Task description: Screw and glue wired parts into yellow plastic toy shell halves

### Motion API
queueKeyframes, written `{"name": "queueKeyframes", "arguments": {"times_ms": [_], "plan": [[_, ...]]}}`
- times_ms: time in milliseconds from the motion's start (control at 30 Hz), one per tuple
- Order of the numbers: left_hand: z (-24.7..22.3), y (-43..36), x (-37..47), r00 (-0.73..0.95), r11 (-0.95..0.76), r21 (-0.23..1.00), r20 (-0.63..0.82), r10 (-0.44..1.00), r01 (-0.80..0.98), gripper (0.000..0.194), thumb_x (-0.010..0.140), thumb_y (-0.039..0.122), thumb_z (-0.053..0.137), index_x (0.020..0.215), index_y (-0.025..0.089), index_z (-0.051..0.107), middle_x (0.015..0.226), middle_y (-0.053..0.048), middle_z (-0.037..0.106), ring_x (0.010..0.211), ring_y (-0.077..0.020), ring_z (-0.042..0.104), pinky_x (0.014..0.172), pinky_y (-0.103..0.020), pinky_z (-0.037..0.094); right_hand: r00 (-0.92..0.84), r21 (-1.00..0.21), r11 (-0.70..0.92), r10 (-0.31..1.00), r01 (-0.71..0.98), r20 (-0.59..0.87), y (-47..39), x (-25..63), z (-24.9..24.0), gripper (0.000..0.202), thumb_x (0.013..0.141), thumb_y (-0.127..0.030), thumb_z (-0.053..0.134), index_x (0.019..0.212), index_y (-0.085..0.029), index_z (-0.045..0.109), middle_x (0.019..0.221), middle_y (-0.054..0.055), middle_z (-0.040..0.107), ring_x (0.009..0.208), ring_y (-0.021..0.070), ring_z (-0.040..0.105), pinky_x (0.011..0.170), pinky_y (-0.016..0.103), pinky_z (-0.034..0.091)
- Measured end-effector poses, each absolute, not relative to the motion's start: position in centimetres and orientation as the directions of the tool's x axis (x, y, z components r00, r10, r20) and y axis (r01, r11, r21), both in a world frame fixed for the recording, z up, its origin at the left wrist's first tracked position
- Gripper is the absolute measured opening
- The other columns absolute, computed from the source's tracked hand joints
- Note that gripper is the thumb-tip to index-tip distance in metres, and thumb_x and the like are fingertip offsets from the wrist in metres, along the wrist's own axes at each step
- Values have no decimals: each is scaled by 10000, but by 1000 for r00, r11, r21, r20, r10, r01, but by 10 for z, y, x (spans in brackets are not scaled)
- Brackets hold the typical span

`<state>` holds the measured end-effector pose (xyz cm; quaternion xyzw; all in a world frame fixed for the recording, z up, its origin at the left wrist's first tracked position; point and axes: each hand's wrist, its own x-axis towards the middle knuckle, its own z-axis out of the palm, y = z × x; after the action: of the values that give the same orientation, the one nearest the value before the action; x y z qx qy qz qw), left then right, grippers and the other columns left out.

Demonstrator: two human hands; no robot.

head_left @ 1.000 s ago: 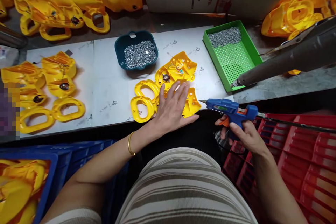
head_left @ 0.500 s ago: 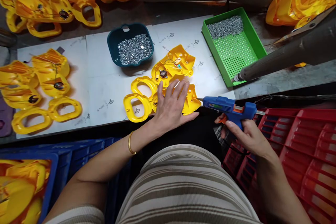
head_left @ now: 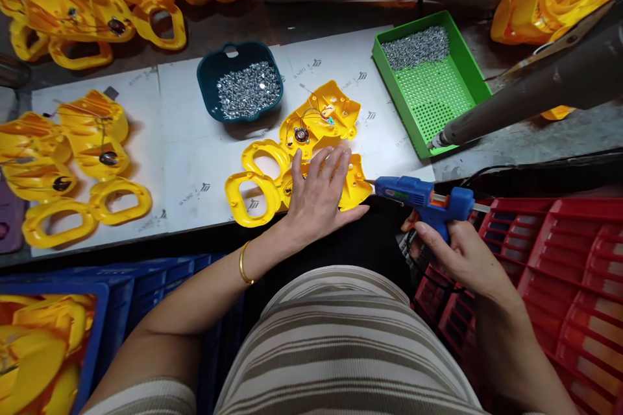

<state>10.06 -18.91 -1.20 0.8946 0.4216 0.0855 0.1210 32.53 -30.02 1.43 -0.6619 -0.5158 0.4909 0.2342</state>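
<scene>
My left hand (head_left: 318, 198) lies with fingers spread over the nearer yellow shell (head_left: 356, 185), covering its middle. Just behind it is another yellow shell (head_left: 343, 110) with a round black part, thin wires and a small green connector inside. My right hand (head_left: 450, 249) is wrapped round the handle of a blue glue gun (head_left: 406, 191), fingers by its orange trigger. The gun's nozzle points left and is at the right edge of the nearer shell; whether it touches cannot be made out.
A dark teal basket (head_left: 204, 87) and a green tray (head_left: 416, 133) hold small metal parts. A dark tool (head_left: 516, 100) slants in from the right. More yellow shells (head_left: 92, 136) lie left. Red crates (head_left: 559, 259) and a blue crate (head_left: 102, 331) flank me.
Both hands hold nearly the same pose. The glue gun has shifted very slightly left and up, and the tool at the right hangs a little differently.
</scene>
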Motion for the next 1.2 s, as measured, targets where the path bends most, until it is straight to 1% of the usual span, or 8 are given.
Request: {"name": "queueKeyframes", "arguments": {"times_ms": [100,200,333,567,733,1033,1100,1200], "plan": [[-11,-189,101,629,-615,279,48,776,738,935,800,603,644,1512,117,281,1517,-179,403,1376,-370,356,1176,-597,5,7,-798,-391,900,459,-437,-302,325,12,456,922,-613,436,872,-211,645,619,45,667,520,176,589,490,291,449],[-11,-190,101,628,-615,273,48,777,740,928,802,605,642,1509,118,290,1519,-177,403,1377,-366,355,1178,-591,5,26,-768,-412,888,490,-459,-304,325,10,500,914,-640,425,837,-194,638,606,50,663,489,170,564,462,288,423],[-10,-190,102,623,-609,275,45,781,744,919,798,599,649,1503,122,302,1516,-181,407,1367,-364,369,1177,-588,14,41,-749,-413,887,518,-460,-306,324,10,521,916,-646,413,783,-191,627,579,51,645,486,171,563,473,295,425],[-11,-189,101,625,-613,274,51,779,741,915,807,599,638,1506,120,294,1521,-183,399,1367,-362,364,1172,-590,19,50,-732,-380,902,565,-429,-305,321,14,515,921,-630,413,681,-212,593,538,45,623,442,163,537,440,298,397],[-12,-189,101,623,-610,284,54,781,740,913,811,604,624,1510,123,286,1518,-189,398,1361,-370,370,1169,-600,30,50,-744,-369,909,557,-414,-302,317,16,524,921,-639,393,661,-221,573,524,50,629,446,170,564,430,298,394],[-13,-188,100,630,-617,283,54,775,734,904,818,609,615,1509,126,288,1517,-188,401,1361,-372,369,1166,-605,45,92,-663,-316,932,679,-351,-303,317,21,527,908,-628,408,601,-216,523,480,58,590,419,162,533,429,294,378],[-12,-187,98,640,-627,287,56,766,725,921,810,603,631,1516,134,273,1517,-189,400,1364,-372,366,1168,-603,49,83,-682,-339,922,648,-378,-301,319,23,527,897,-647,418,631,-211,546,491,59,605,423,165,548,424,287,393],[-12,-184,95,653,-635,298,48,756,713,943,800,593,654,1524,140,255,1515,-191,401,1362,-368,370,1171,-595,60,21,-754,-399,889,522,-456,-296,325,25,518,875,-668,459,693,-202,592,509,51,630,423,162,567,408,266,422]]}}
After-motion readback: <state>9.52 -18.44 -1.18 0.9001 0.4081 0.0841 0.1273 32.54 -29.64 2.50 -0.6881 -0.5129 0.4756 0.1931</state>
